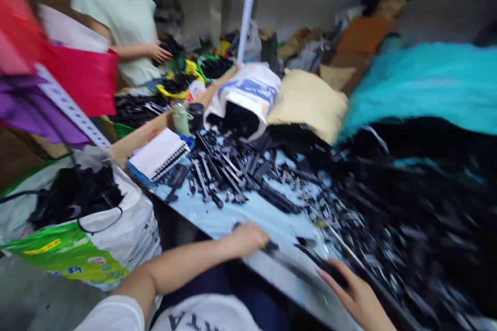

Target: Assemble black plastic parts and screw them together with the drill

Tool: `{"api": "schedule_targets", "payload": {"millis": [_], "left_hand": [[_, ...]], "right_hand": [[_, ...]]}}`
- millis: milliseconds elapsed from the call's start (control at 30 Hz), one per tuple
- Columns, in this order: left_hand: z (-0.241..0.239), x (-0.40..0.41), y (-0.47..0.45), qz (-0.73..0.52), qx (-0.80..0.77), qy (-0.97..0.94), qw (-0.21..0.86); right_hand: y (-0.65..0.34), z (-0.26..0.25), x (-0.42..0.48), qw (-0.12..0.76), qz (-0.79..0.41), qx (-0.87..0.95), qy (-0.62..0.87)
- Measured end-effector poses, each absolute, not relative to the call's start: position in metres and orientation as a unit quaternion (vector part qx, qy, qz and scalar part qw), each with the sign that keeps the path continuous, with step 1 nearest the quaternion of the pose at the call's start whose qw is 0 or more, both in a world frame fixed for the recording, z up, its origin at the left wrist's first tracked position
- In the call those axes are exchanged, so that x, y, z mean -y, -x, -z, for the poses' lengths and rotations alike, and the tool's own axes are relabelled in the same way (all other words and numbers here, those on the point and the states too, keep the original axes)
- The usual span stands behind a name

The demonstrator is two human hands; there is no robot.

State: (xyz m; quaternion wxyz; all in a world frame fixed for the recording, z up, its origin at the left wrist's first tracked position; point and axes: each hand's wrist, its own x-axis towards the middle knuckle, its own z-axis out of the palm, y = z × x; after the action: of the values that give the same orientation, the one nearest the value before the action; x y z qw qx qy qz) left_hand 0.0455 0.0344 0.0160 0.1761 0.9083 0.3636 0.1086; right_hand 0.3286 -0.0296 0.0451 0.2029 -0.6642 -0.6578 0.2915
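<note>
My left hand (249, 239) is closed over the near edge of the light blue tabletop (248, 213). A dark piece (271, 247) sticks out of its fist, and motion smears its shape. To the right, my right hand (355, 292) grips a long, thin black part (320, 261) between thumb and fingers, its pointed end toward the left. Beyond both hands lies a heap of black and grey strip-like parts (217, 168). Small metal and black pieces (330, 207) are scattered close to my right hand.
A large dark pile (419, 227) spills from a turquoise sack (435, 88) on the right. Behind stand a beige sack (310, 103) and a white sack (248, 88). A spiral notebook (161, 152) lies left; below it stands a filled bag (135, 217). Another person (120, 26) stands across.
</note>
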Motion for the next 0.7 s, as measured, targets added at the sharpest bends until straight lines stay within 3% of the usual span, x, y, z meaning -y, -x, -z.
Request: {"api": "schedule_targets", "payload": {"millis": [100, 267, 467, 700], "left_hand": [[-0.020, -0.036, -0.045, -0.090, -0.344, -0.902, 0.243], [-0.026, -0.036, -0.054, -0.042, -0.339, -0.908, 0.244], [-0.028, -0.032, -0.058, -0.025, -0.322, -0.929, 0.181], [-0.013, -0.032, -0.049, -0.093, -0.313, -0.922, 0.206]], "right_hand": [[-0.306, -0.050, 0.044, 0.077, -0.296, 0.760, 0.574], [-0.284, -0.039, 0.044, -0.014, -0.222, 0.816, 0.533], [-0.267, -0.042, 0.042, -0.017, -0.187, 0.809, 0.557], [-0.257, -0.059, 0.036, -0.024, -0.154, 0.809, 0.567]]}}
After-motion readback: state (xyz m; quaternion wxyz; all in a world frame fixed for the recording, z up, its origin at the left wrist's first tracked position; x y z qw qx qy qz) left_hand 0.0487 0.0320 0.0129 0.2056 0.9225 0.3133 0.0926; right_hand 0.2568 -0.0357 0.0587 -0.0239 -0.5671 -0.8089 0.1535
